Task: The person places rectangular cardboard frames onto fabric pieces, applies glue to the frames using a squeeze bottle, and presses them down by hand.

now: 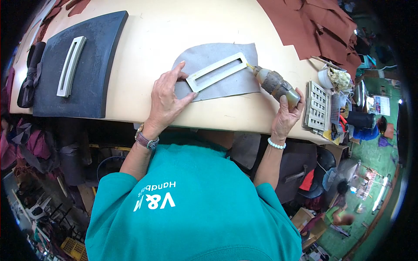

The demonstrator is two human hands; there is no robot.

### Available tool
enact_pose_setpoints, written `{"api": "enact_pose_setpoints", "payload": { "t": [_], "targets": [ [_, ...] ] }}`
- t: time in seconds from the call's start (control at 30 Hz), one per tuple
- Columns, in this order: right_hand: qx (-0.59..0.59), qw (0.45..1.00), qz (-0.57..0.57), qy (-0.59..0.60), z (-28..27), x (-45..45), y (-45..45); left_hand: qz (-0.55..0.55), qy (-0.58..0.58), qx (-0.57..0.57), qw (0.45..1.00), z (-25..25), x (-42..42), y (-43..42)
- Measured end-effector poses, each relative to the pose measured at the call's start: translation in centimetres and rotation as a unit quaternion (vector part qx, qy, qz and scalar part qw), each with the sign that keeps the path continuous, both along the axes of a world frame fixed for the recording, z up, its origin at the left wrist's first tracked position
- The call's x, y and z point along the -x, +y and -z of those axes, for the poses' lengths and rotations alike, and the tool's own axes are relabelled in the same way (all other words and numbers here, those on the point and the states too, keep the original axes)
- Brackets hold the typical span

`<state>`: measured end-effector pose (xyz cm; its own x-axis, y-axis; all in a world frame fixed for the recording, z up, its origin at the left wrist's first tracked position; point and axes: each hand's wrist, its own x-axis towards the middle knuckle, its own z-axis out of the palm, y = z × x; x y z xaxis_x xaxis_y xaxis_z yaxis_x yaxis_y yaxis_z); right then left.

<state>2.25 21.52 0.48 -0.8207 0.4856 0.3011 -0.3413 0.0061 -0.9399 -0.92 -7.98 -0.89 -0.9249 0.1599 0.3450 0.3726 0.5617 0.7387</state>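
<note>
A pale rectangular frame point(217, 71) with a long slot lies slanted on a grey piece of material point(209, 51) with a rounded edge. My left hand point(167, 93) grips the frame's left end between thumb and fingers. My right hand point(288, 114) is closed around the base of a glue bottle point(275, 84), which has a dark wrap around its middle and is tilted. Its yellowish nozzle tip is at the right end of the frame; whether it touches cannot be made out.
A dark board point(93, 65) on the left carries a second pale slotted frame point(71, 66). Reddish-brown sheets point(320, 32) lie at the back right. Stacked pale slotted pieces point(317, 105) and a white tub point(325, 78) stand near the table's right edge.
</note>
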Motion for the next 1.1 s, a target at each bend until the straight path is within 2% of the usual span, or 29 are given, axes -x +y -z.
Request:
{"api": "enact_pose_setpoints", "payload": {
  "t": [0.4,0.7,1.1],
  "targets": [
    [-0.092,0.995,-0.025,-0.026,-0.2,-0.3,0.7,-0.004,0.000,0.014,1.000,-0.1,0.0,0.0],
    [0.023,0.999,-0.002,-0.043,0.8,0.3,0.4,-0.006,-0.013,0.010,1.000,-0.3,0.0,0.1],
    [0.005,0.999,-0.015,-0.045,0.1,0.6,1.1,-0.006,-0.013,0.014,1.000,-0.3,-0.1,0.1]
  ]
}}
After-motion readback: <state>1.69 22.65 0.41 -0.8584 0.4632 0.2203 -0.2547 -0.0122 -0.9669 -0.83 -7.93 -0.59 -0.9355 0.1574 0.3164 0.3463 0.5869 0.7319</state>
